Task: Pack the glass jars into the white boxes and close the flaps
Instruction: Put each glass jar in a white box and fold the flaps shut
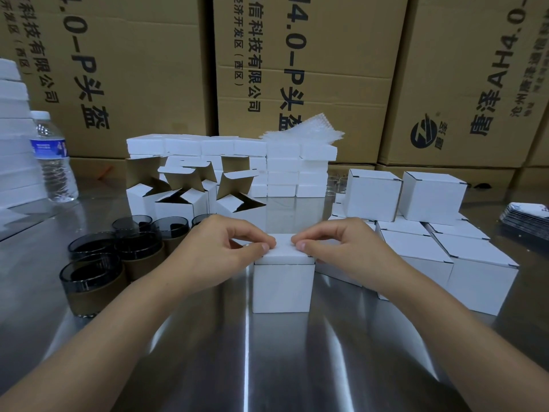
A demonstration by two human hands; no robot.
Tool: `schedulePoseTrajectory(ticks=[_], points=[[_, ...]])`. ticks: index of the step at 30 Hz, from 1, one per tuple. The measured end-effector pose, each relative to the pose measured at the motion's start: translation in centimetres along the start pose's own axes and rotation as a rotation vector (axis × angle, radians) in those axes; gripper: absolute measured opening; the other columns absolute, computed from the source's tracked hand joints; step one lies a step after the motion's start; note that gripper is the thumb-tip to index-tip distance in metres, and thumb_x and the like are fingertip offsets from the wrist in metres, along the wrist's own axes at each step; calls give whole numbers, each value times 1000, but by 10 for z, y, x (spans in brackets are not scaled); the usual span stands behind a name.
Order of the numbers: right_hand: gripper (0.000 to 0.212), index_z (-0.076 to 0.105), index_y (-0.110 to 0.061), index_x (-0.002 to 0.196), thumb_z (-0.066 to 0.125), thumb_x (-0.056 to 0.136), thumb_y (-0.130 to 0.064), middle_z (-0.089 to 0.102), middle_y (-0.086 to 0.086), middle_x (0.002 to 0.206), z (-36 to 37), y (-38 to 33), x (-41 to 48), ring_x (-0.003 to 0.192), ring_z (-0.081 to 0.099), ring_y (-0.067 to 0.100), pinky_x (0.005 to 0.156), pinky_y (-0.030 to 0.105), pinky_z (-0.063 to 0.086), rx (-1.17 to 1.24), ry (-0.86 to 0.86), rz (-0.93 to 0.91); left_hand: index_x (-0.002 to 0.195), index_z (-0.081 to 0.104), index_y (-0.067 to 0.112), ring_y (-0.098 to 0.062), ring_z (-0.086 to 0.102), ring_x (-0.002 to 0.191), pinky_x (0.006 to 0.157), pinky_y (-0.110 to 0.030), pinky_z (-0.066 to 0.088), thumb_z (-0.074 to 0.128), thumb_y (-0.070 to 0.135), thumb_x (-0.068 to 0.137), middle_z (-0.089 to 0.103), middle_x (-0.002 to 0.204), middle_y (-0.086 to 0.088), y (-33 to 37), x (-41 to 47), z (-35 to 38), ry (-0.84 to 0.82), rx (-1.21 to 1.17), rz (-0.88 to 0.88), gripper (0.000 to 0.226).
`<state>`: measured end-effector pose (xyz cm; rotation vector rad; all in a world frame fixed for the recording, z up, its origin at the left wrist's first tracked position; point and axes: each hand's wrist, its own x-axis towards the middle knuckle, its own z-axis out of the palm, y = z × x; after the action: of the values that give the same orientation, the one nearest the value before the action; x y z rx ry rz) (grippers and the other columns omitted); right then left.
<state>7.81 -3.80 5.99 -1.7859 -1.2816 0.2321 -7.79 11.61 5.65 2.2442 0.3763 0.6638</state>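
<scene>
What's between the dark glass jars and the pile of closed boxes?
Head view: one white box, with the left hand and right hand pinching its top.

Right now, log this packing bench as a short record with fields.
box in work: white box, upright on the steel table, top flap nearly shut
left grip: pinches the box's top, left side
right grip: pinches the box's top, right side
unpacked: glass jars, left of the box
open boxes: behind the jars, flaps up
closed boxes: stacked at right
</scene>
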Motion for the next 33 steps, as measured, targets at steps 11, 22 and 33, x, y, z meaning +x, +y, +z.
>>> schedulePoseTrajectory(ticks=[11,22,33], points=[[13,73,-41,79,69,84,-30,68,-23,98,3,-2,0,102,56,-3,92,21,41,-23,-30,17,86,75,43,-14,68,82,85,-38,56,72,30,82,70,91,28,-3,0,-1,-23,62,30,14],[10,76,-34,84,69,85,-27,65,-29,95,2,3,2,96,56,-12,91,16,37,24,-83,4,80,76,39,3,64,86,72,-11,49,70,21,84,68,94,29,-2,0,-2,-76,14,118,20],[18,50,-31,82,59,79,-46,51,-16,93,29,-6,-10,92,44,2,73,26,40,-372,113,-166,94,73,39,12,56,96,77,-9,45,69,14,85,61,112,23,-4,2,3,-43,-22,118,27]])
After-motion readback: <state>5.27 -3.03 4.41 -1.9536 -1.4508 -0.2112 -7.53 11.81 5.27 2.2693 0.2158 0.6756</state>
